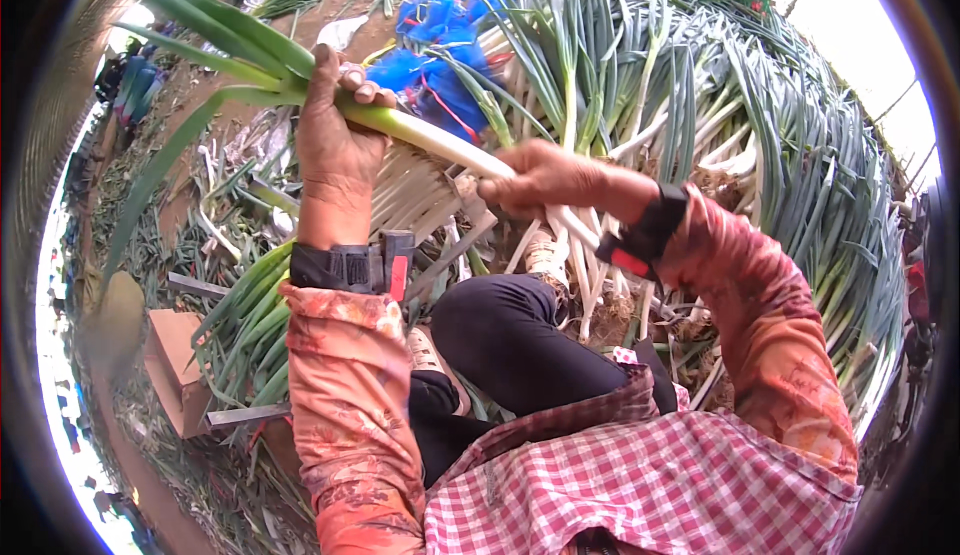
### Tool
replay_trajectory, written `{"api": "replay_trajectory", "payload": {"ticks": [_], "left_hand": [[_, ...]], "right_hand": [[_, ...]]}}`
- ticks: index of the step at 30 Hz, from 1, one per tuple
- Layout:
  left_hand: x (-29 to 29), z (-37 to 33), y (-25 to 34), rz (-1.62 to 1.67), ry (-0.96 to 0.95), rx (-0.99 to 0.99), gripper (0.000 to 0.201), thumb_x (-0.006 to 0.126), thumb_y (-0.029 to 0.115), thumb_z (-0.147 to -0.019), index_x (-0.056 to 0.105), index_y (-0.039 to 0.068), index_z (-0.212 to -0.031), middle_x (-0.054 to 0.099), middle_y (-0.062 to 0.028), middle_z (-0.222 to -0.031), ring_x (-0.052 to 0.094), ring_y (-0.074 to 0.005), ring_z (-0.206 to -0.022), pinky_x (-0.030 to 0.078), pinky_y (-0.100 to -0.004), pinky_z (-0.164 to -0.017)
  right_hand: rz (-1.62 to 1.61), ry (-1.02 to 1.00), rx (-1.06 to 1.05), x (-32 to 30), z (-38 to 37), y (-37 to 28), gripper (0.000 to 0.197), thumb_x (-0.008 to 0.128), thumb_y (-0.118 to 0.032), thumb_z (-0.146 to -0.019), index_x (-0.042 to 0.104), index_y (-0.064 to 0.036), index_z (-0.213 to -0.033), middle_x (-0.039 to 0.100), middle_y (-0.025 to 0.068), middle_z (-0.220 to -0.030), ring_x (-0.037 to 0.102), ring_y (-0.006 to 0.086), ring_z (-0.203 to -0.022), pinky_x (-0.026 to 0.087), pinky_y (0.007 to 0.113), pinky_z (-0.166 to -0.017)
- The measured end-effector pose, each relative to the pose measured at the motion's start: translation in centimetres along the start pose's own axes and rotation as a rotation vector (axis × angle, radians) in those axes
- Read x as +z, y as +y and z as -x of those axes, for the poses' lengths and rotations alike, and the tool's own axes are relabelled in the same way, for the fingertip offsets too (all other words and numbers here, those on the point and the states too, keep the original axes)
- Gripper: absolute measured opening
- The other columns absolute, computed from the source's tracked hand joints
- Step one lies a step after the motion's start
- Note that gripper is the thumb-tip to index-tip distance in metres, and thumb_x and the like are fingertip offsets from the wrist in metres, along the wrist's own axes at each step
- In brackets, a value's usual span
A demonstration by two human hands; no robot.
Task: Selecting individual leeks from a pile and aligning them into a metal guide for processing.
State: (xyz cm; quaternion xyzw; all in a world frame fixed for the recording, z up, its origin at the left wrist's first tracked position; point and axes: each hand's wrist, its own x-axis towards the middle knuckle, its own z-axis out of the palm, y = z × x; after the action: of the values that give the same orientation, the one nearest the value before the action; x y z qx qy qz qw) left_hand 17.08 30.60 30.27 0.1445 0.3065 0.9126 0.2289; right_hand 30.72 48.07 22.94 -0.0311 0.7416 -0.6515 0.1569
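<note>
My left hand [340,135] is closed around a long green onion [430,137], gripping it where the white shaft turns green. Its dark green leaves fan out past that hand to the upper left. Farther down the white shaft, my right hand [545,177] is closed on the same onion, slightly blurred. The root end continues beyond my right hand toward the right wrist. Below the held onion lies a row of white onion stalks [415,190] on a metal frame [440,260], with green leaves hanging to the left.
A big heap of green onions [740,85] spreads along the right and far side. Blue netting [445,40] lies at the far middle. Leaf scraps [150,175] litter the ground on the left, near a cardboard box [175,370]. My bent knee [500,320] is close below my hands.
</note>
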Motion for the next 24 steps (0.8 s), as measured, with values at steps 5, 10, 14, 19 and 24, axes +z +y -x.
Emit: {"api": "replay_trajectory", "payload": {"ticks": [5,10,14,19,24], "left_hand": [[1.3,-0.2,-1.8,-0.056,0.254,0.116,0.022,0.063,0.025,-0.086,0.048,0.011,-0.078,0.043,0.0025,-0.06,0.043,-0.0123,-0.053,0.044,-0.0341,-0.061],[0.5,0.3,-0.6,-0.187,0.317,0.141,0.024,0.056,0.024,-0.09,0.046,0.012,-0.072,0.038,0.005,-0.053,0.039,-0.0094,-0.048,0.043,-0.0311,-0.059],[-4.8,-0.5,5.7,-0.182,0.42,0.293,0.025,0.049,0.023,-0.093,0.043,0.011,-0.072,0.04,0.0036,-0.054,0.038,-0.0097,-0.047,0.043,-0.031,-0.057],[-9.9,-0.4,12.9,-0.267,0.445,0.399,0.03,0.042,0.027,-0.095,0.039,0.011,-0.07,0.036,0.001,-0.054,0.041,-0.0135,-0.049,0.044,-0.0314,-0.054],[-8.3,1.6,16.8,-0.284,0.513,0.565,0.036,0.043,0.024,-0.096,0.037,0.012,-0.063,0.033,0.0027,-0.054,0.035,-0.0128,-0.049,0.042,-0.0301,-0.054]], "right_hand": [[0.757,0.717,-0.448,3.1,-5.9,-5.6,0.032,0.068,-0.032,-0.077,0.053,-0.0035,-0.079,0.057,0.0157,-0.064,0.06,0.032,-0.06,0.045,0.04,-0.053],[0.87,0.707,-0.376,3.5,-4.5,-3.6,0.024,0.064,-0.029,-0.079,0.054,-0.0069,-0.081,0.059,0.0158,-0.066,0.059,0.0358,-0.062,0.047,0.042,-0.055],[1.173,0.648,-0.267,-0.6,1.4,2.9,0.018,0.062,-0.025,-0.078,0.056,-0.0083,-0.078,0.058,0.0116,-0.061,0.06,0.0317,-0.057,0.047,0.041,-0.052],[1.469,0.656,0.375,-10.3,12.9,13.7,0.019,0.056,-0.027,-0.082,0.062,-0.0096,-0.079,0.062,0.0093,-0.071,0.064,0.025,-0.073,0.051,0.038,-0.064],[1.16,0.624,0.982,-15.0,22.9,18.8,0.027,0.051,-0.02,-0.084,0.058,-0.0028,-0.103,0.062,0.0171,-0.095,0.06,0.0344,-0.087,0.048,0.043,-0.079]]}}
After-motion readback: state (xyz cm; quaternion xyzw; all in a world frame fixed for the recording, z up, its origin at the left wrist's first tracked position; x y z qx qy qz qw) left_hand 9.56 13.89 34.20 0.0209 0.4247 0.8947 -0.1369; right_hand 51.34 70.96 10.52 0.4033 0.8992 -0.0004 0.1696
